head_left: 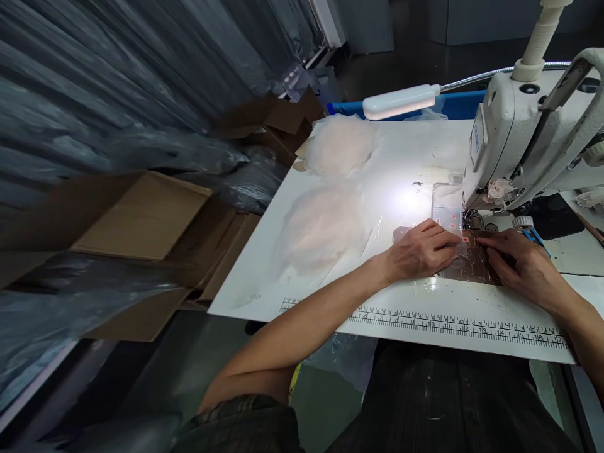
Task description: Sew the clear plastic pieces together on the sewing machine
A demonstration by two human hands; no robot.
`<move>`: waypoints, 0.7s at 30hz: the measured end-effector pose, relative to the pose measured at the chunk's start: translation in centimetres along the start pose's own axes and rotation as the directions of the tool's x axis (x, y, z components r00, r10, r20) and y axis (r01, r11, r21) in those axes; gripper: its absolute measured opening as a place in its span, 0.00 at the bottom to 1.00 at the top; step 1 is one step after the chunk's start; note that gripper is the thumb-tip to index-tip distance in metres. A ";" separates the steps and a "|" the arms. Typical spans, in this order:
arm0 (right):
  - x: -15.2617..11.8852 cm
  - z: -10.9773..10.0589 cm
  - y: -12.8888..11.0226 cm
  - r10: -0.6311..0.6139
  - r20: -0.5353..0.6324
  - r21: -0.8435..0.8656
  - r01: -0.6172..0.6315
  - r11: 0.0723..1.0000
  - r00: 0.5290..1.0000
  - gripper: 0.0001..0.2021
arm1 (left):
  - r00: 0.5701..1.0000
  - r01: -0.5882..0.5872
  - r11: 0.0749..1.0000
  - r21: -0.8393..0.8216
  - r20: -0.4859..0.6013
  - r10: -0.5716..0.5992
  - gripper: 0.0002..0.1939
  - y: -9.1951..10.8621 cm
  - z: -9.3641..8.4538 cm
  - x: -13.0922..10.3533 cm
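Observation:
A thin, see-through piece with small red marks (444, 215) lies by the needle of a white sewing machine (495, 135). My left hand (422, 250) is to the left of the needle, fingers together and tips closed on the edge of this sheer piece. Under both hands is a shiny brown plate (465, 272) set on the table. My right hand (526, 261) rests on the plate's right side. Its index finger stretches toward the presser foot and the thumb stands apart, with nothing visible between them.
Two piles of pale sheer fabric, a far pile (343, 146) and a near pile (323, 228), lie on the white table (264, 286). A ruler strip (434, 322) runs along the front edge. A lamp (401, 102) shines from behind. Open cardboard boxes (141, 214) stand left.

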State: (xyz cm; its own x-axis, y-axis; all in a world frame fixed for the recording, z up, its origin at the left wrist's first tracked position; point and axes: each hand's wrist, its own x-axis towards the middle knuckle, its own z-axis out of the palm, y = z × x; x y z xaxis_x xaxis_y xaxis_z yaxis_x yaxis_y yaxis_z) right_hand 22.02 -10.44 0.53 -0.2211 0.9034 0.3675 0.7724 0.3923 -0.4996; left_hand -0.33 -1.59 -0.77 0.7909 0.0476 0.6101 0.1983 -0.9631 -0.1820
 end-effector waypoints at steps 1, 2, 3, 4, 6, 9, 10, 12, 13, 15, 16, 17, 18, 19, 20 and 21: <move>0.0 0.0 0.0 -0.005 -0.002 -0.003 0.005 1.000 1.000 0.14 | 1.000 0.001 1.000 0.005 -0.009 -0.001 0.09 0.0 0.0 0.0; 0.0 0.0 0.0 -0.010 -0.005 -0.006 0.010 1.000 1.000 0.14 | 1.000 0.004 1.000 0.013 -0.016 -0.004 0.08 0.0 0.0 0.1; 0.0 0.0 -0.1 -0.013 -0.008 -0.009 0.013 1.000 1.000 0.14 | 1.000 0.007 1.000 0.021 -0.021 -0.006 0.08 0.0 0.1 0.1; 0.0 0.0 -0.1 -0.013 -0.008 -0.012 0.013 1.000 1.000 0.14 | 1.000 0.012 1.000 0.028 -0.020 -0.012 0.07 0.1 0.1 0.1; 0.0 0.0 0.0 -0.007 0.000 -0.017 0.007 1.000 1.000 0.14 | 1.000 0.023 0.999 0.028 -0.012 -0.023 0.07 0.1 0.2 0.0; 0.0 0.0 0.0 -0.003 0.010 -0.030 0.003 1.000 1.000 0.14 | 1.000 0.027 1.000 -0.006 -0.001 -0.027 0.08 0.1 0.3 -0.1; 0.0 0.0 0.1 -0.009 0.014 -0.036 0.009 0.999 1.000 0.14 | 1.000 0.023 1.000 -0.021 -0.004 -0.024 0.08 0.1 0.3 -0.1; -0.1 0.1 0.1 -0.027 0.019 -0.049 0.028 0.998 0.999 0.15 | 1.000 0.018 0.999 -0.048 -0.011 -0.018 0.08 0.1 0.3 0.0; -0.2 0.1 0.1 -0.039 0.024 -0.060 0.040 0.997 0.999 0.15 | 1.000 0.017 0.998 -0.060 -0.014 -0.018 0.08 0.1 0.2 0.0; -0.3 0.1 0.1 -0.067 0.043 -0.092 0.071 0.993 0.997 0.16 | 1.000 0.023 0.996 -0.082 -0.007 -0.023 0.10 0.0 0.1 0.0; -0.4 0.1 0.1 -0.084 0.061 -0.112 0.090 0.990 0.995 0.17 | 1.000 0.028 0.995 -0.093 0.003 -0.028 0.10 0.0 0.1 -0.1; -0.3 0.1 0.1 -0.099 0.082 -0.136 0.110 0.985 0.992 0.18 | 0.999 0.033 0.994 -0.107 0.017 -0.032 0.11 -0.1 0.0 -0.1; -0.2 0.1 0.1 -0.115 0.108 -0.160 0.131 0.978 0.987 0.19 | 0.999 0.038 0.992 -0.123 0.039 -0.033 0.11 -0.1 -0.1 -0.1; 0.0 0.0 0.1 -0.130 0.136 -0.182 0.154 0.971 0.982 0.19 | 0.997 0.043 0.989 -0.139 0.069 -0.034 0.12 -0.2 -0.2 -0.2; 0.3 -0.1 0.1 -0.144 0.163 -0.200 0.176 0.964 0.976 0.20 | 0.994 0.051 0.987 -0.153 0.103 -0.035 0.12 -0.2 -0.2 -0.2; 0.6 -0.1 0.1 -0.156 0.190 -0.217 0.196 0.956 0.969 0.20 | 0.990 0.059 0.985 -0.164 0.134 -0.037 0.13 -0.3 -0.3 -0.2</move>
State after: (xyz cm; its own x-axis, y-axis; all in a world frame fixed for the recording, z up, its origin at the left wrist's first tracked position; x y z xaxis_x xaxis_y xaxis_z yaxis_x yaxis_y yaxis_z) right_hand 22.04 -9.83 0.77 -0.4475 0.8476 0.2851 0.8245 0.5145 -0.2355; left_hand -0.72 -1.43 -0.62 0.8532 0.1184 0.5080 0.1473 -0.9890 -0.0168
